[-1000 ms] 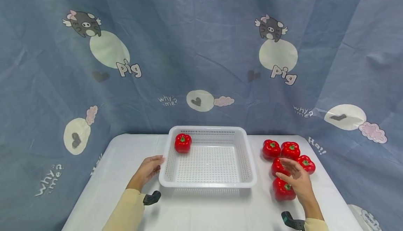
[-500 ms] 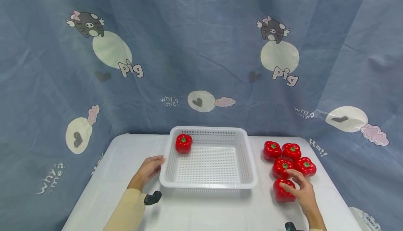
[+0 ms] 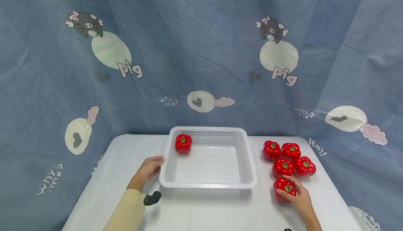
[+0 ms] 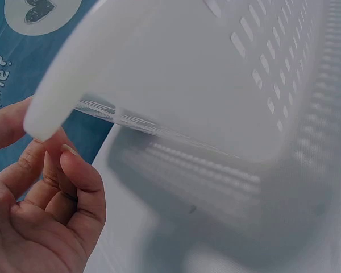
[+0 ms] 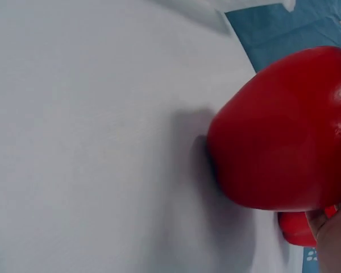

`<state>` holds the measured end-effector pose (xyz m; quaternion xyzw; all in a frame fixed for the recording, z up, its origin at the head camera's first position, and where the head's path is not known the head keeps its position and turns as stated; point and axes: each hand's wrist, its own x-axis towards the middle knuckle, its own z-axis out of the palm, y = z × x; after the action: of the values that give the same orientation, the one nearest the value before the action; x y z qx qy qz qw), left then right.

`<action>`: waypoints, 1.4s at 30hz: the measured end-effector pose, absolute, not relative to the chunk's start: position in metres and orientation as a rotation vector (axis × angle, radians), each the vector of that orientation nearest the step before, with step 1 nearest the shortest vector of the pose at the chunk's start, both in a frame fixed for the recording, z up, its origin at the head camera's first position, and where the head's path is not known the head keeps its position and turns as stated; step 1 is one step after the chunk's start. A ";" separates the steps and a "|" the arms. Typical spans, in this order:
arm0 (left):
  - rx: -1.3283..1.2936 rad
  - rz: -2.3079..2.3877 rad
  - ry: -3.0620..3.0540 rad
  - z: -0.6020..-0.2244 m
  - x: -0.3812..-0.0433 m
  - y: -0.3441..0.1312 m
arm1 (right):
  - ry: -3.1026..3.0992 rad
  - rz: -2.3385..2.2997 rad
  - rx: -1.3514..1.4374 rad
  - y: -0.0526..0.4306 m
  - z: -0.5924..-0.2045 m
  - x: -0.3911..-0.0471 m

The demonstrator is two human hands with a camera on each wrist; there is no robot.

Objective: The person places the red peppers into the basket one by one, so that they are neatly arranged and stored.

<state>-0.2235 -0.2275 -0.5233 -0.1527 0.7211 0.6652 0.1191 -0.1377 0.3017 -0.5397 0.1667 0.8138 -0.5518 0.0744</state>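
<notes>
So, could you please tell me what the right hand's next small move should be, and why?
Probably lift the nearest red pepper slightly off the table: the right hand has thumb and fingers around it, while the left hand holds the rim of the white basket, and bare floor shows beside the lone pepper inside.

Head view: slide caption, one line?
Left hand on the rim of a white basket containing one red pepper; right hand gripping the nearest pepper of five on the table.
</notes>
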 end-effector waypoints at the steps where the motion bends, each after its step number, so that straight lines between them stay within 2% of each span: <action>1: -0.445 1.944 2.108 -0.523 -0.223 -0.228 | 2.436 -1.649 0.503 0.302 -0.541 -0.137; 42: -0.462 1.990 2.051 -0.527 -0.224 -0.229 | 2.329 -1.711 0.514 0.301 -0.548 -0.126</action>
<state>-0.2243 -0.2290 -0.5275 -0.1585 0.7032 0.6821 0.1229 -0.1255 0.3012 -0.5477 0.1742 0.7892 -0.5798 0.1032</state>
